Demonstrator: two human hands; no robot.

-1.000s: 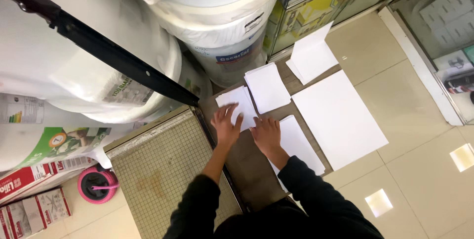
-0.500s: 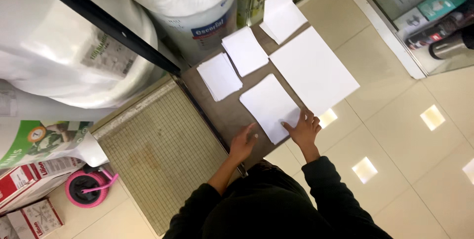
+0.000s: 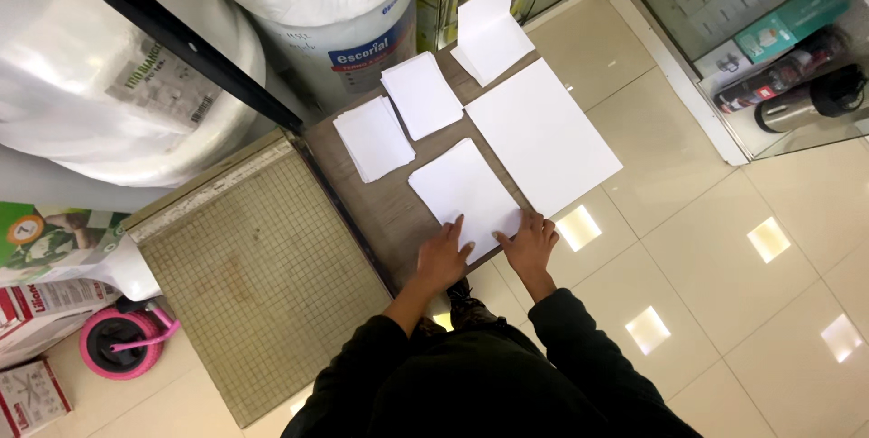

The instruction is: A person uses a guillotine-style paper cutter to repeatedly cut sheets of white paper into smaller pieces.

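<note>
Lying near the front edge of the brown table (image 3: 362, 212), a small stack of white paper (image 3: 463, 186) is touched by both hands. The left hand (image 3: 442, 257) is laid flat on the stack's near corner, fingers (image 3: 457, 228) spread and stretched out, nothing being gripped. The right hand (image 3: 529, 241) is set just beside it at the stack's near right corner, fingers likewise extended and pressed down rather than curled; the sheets seem to be squared up or steadied in this way, as a judgement.

A large white sheet (image 3: 543, 135) is placed to the right of the stack, overhanging the table's right edge above the tiled floor (image 3: 724, 248). Two more small piles (image 3: 373, 138) (image 3: 422, 94) are set side by side toward the far edge, kept apart as though sorted by size, and a folded sheet (image 3: 491, 31) stands at the far right corner. A paper cutter with a gridded board (image 3: 253, 284) is joined to the table's left edge, its long black blade arm (image 3: 172, 35) raised. Large white rolls (image 3: 118, 85) are stacked behind it.
</note>
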